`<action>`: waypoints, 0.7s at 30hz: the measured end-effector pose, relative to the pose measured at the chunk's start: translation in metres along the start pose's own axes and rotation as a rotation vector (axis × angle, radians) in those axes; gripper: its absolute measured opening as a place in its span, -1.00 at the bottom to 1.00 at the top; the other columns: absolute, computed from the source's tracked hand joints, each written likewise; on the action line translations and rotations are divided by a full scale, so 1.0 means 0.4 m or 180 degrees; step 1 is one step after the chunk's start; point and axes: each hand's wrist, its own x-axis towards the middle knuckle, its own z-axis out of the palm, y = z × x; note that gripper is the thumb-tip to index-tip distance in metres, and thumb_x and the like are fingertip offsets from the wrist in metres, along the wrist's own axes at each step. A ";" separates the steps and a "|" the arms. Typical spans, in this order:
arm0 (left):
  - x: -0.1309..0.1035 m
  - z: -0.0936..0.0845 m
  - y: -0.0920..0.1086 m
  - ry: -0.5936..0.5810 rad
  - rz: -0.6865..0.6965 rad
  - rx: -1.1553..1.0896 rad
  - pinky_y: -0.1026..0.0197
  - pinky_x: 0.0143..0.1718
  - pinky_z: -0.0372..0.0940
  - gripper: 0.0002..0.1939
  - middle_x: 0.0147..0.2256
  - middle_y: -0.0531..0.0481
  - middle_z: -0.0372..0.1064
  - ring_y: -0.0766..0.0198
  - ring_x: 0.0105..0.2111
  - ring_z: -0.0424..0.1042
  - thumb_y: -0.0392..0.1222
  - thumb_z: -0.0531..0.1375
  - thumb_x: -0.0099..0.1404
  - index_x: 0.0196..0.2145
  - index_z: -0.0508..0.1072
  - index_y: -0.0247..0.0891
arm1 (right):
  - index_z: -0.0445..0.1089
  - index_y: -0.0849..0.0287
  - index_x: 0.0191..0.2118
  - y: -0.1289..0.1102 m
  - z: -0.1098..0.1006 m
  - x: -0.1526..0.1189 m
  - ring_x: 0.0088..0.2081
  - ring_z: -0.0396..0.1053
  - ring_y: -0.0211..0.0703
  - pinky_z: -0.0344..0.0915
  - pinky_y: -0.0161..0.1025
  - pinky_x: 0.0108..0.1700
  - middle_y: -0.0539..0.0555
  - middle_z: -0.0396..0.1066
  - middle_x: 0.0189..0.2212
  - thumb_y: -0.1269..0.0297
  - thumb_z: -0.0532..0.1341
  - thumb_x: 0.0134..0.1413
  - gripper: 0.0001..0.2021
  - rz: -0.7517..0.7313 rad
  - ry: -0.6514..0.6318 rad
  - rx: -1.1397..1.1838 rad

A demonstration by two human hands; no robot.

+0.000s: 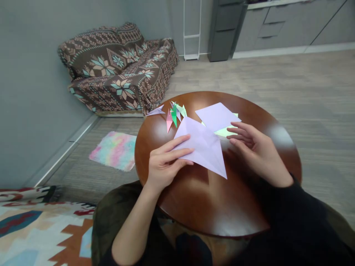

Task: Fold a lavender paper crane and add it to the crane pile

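Observation:
My left hand (168, 160) grips the left edge of a lavender sheet of origami paper (202, 146), with fingers on top of it. The sheet is tilted above the table and shows faint creases. My right hand (253, 147) is apart from it on the right, fingers stretched out and slightly curved, with nothing in them. Beyond my right fingertips lies a second lavender sheet (217, 116), on top of pale green paper (226, 131). Folded paper cranes lie at the far left of the table, among them a pink one (169, 121) and a green one (174, 116).
The round brown wooden table (194, 199) stands before my knees. Behind it is a sofa (119, 74) under a patterned cover. A pastel fluffy mat (115, 150) lies on the floor at left. Grey cabinets (294, 27) line the back right.

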 end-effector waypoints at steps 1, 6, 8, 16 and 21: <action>0.001 0.001 0.002 0.0063 -0.0022 -0.0048 0.15 0.05 0.46 -0.65 0.04 -0.05 0.55 0.14 -0.03 0.58 -0.40 0.42 0.12 -0.15 0.67 -0.05 | 0.30 0.04 0.24 0.000 0.000 0.000 0.04 0.52 0.07 0.42 0.03 0.13 0.20 0.48 0.12 0.16 0.33 0.18 -0.47 0.0136 -0.0100 0.0105; -0.003 0.006 0.005 0.0294 -0.0202 -0.0450 0.17 -0.02 0.48 -0.77 -0.04 -0.03 0.59 0.15 -0.07 0.60 -0.37 0.37 0.21 -0.23 0.69 -0.06 | 0.26 0.07 0.24 -0.018 -0.003 -0.002 -0.03 0.56 0.08 0.46 0.04 0.10 0.21 0.56 -0.01 0.13 0.45 0.01 -0.32 0.0796 -0.0981 0.0877; -0.006 0.011 0.004 0.0361 -0.0277 -0.0583 0.16 -0.06 0.49 -0.80 -0.05 -0.05 0.60 0.13 -0.08 0.60 -0.37 0.36 0.22 -0.26 0.69 -0.08 | 0.30 0.09 0.21 -0.032 -0.005 -0.005 -0.11 0.59 0.06 0.49 0.02 0.03 0.17 0.61 -0.12 0.13 0.46 0.00 -0.34 0.0817 -0.1164 0.1093; 0.000 0.007 0.011 0.0040 -0.0279 -0.0371 0.15 -0.14 0.51 -0.86 -0.09 -0.09 0.62 0.11 -0.15 0.62 -0.30 0.41 0.17 -0.28 0.69 -0.12 | 0.54 0.08 0.00 -0.050 -0.004 -0.012 -0.18 0.59 0.02 0.55 -0.10 -0.12 0.12 0.61 -0.11 0.19 0.50 -0.08 -0.54 0.0519 -0.0618 0.1348; 0.008 -0.008 0.011 -0.0091 -0.0220 -0.0338 0.11 -0.18 0.51 -0.77 -0.16 -0.17 0.63 0.06 -0.22 0.63 0.02 0.42 0.15 -0.37 0.68 -0.20 | 0.50 0.09 0.07 -0.041 -0.005 -0.015 -0.32 0.58 -0.07 0.57 -0.12 -0.23 0.07 0.61 -0.28 0.14 0.47 -0.02 -0.50 0.0609 -0.0822 0.1765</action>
